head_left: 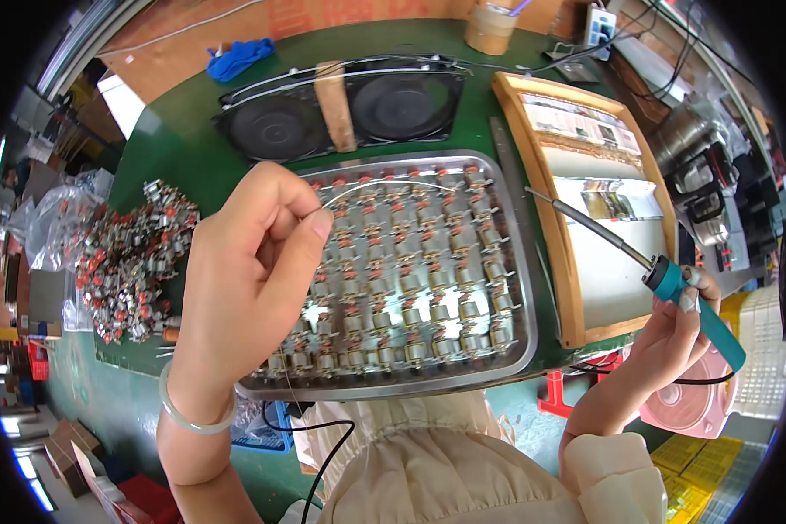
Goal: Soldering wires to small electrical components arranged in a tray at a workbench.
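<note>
My left hand [251, 253] is closed in a pinch on a thin silvery solder wire [386, 182], which arcs to the right above the back rows of a metal tray [527, 345]. In the tray stand rows of small metal motors [410, 284] with reddish ends. On the right, my right hand [672, 336] grips the teal handle of a soldering iron [703, 316]. The iron's tip points up and left over the wooden frame's left edge, apart from the wire and the motors.
A heap of loose small motors [135, 262] lies left of the tray on the green table [175, 140]. Behind stand two black fans [275, 128] side by side and a blue cloth [240, 59]. The wooden-framed board [575, 325] is at the right, a round tub [490, 31] at the back.
</note>
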A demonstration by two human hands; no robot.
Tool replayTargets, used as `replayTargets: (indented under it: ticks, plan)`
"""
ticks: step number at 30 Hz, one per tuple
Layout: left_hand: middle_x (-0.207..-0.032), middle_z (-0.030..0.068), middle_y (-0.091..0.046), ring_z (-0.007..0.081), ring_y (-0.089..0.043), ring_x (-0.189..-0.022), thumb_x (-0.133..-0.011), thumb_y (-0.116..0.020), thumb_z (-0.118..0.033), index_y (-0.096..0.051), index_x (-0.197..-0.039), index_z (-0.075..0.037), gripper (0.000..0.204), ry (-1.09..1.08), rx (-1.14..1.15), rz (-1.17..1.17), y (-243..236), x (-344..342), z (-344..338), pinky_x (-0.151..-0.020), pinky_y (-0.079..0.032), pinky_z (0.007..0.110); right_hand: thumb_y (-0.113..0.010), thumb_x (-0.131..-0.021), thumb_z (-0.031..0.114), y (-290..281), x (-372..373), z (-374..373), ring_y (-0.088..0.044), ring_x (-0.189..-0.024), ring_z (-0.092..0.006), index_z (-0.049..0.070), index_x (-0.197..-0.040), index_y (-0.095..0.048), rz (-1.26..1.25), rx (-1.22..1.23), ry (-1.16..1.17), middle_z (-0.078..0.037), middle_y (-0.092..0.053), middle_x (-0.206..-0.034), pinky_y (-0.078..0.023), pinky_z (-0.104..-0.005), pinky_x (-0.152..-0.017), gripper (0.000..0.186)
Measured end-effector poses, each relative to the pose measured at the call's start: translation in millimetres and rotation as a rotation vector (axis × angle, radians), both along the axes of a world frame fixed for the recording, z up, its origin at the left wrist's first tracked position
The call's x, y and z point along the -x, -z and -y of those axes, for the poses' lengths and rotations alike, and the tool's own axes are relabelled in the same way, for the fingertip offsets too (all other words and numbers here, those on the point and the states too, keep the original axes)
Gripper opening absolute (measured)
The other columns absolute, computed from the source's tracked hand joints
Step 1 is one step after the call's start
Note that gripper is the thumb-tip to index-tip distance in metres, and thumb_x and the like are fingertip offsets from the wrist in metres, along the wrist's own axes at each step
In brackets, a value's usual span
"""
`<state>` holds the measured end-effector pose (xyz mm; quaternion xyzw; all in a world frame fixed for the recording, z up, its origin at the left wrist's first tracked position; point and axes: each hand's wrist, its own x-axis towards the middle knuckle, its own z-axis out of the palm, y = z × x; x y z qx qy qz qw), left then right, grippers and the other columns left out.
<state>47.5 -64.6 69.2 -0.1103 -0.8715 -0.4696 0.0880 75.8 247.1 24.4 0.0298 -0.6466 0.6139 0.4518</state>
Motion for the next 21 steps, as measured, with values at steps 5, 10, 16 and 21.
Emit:
replayTargets:
  ticks: [5,10,16,21]
  plan:
    - [-0.056,-0.0075,-0.036,-0.0013,-0.027,-0.049,-0.079,-0.051,-0.004,-0.047,-0.075,-0.004,0.006,-0.023,-0.131,-0.128,0.7,31.0,-10.2,-0.043,-0.019,0.016,-0.047,-0.074,0.006,8.3,15.4,-19.8,-0.043,-0.060,-0.0074,-0.009,-0.085,-0.047,-0.008,0.055,0.009,-0.011,-0.047,-0.090,-0.036,-0.0153,-0.051,0.019]
    - [-0.058,-0.0078,-0.037,-0.0017,-0.028,-0.051,-0.080,-0.052,-0.007,-0.047,-0.077,-0.004,0.006,-0.103,-0.219,-0.012,-1.0,35.5,-6.7,-0.044,-0.020,0.015,-0.047,-0.073,0.005,14.4,27.1,-20.1,-0.044,-0.060,-0.0083,-0.009,-0.084,-0.047,0.014,0.058,-0.020,-0.011,-0.047,-0.090,-0.036,-0.0161,-0.052,0.019]
    - [-0.055,-0.0092,-0.035,-0.0021,-0.027,-0.049,-0.080,-0.052,-0.005,-0.048,-0.077,-0.003,0.005,-0.079,-0.179,0.039,13.9,37.4,0.2,-0.044,-0.020,0.015,-0.048,-0.071,0.006,17.3,37.8,-15.8,-0.044,-0.064,-0.0109,-0.010,-0.081,-0.048,0.043,0.011,-0.067,-0.012,-0.048,-0.086,-0.036,-0.0185,-0.054,0.019]
    - [-0.047,-0.0058,-0.031,0.0004,-0.027,-0.044,-0.073,-0.056,-0.003,-0.049,-0.070,-0.003,0.008,0.000,-0.073,0.114,30.9,47.7,-11.0,-0.040,-0.020,0.019,-0.050,-0.068,0.008,19.2,42.8,-14.9,-0.043,-0.068,-0.0129,-0.007,-0.072,-0.051,0.075,-0.084,-0.057,-0.013,-0.049,-0.081,-0.035,-0.0185,-0.052,0.015]
